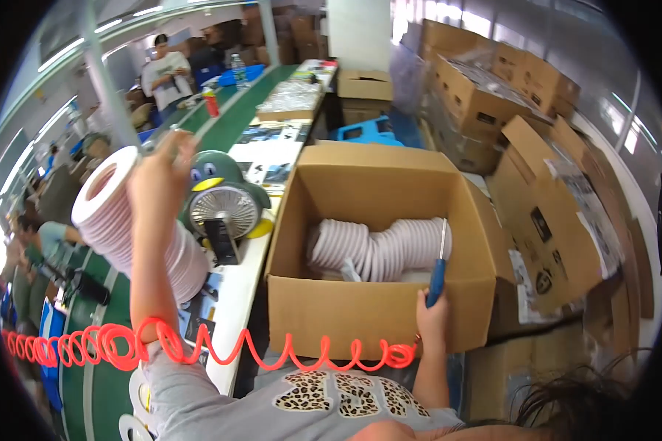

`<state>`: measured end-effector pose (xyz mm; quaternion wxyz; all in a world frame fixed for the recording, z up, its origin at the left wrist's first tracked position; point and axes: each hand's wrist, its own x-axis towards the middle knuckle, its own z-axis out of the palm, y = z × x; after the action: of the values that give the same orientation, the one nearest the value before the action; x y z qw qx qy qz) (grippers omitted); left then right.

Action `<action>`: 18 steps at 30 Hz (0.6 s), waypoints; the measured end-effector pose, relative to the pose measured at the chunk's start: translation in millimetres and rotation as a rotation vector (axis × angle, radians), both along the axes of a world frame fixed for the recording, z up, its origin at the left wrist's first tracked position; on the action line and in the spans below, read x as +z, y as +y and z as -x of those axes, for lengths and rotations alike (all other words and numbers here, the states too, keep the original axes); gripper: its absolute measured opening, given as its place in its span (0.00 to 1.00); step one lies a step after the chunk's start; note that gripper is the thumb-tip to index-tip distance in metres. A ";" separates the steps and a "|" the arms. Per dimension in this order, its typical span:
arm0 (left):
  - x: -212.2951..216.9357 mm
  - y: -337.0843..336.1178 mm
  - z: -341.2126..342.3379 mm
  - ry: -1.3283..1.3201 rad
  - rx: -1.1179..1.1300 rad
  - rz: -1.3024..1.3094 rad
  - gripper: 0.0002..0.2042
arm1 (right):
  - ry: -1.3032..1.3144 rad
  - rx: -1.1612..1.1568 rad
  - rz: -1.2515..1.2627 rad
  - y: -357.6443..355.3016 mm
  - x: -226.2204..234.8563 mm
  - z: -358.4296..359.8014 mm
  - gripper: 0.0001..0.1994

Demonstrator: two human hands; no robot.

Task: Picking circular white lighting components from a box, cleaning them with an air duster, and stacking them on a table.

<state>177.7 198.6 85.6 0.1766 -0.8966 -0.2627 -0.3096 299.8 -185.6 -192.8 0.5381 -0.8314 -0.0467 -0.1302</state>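
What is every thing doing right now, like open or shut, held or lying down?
Cardboard box: open, flaps up.
White ribbed hose in box: lying bent inside.
White ribbed hose stack: lifted up by the left hand.
Blue-handled tool: upright, gripped by the right hand.
Red coiled cord: stretched between both wrists.
Penguin fan: standing on the table.
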 end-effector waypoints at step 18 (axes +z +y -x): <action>-506.3 28.5 -339.2 0.609 -0.520 0.514 0.16 | 0.068 -0.691 0.221 -163.3 -10.2 52.2 0.24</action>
<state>516.9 227.0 -420.8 -0.0651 -0.9973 -0.0339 0.0086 247.6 -348.9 -203.0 0.3706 -0.8551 0.2412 -0.2706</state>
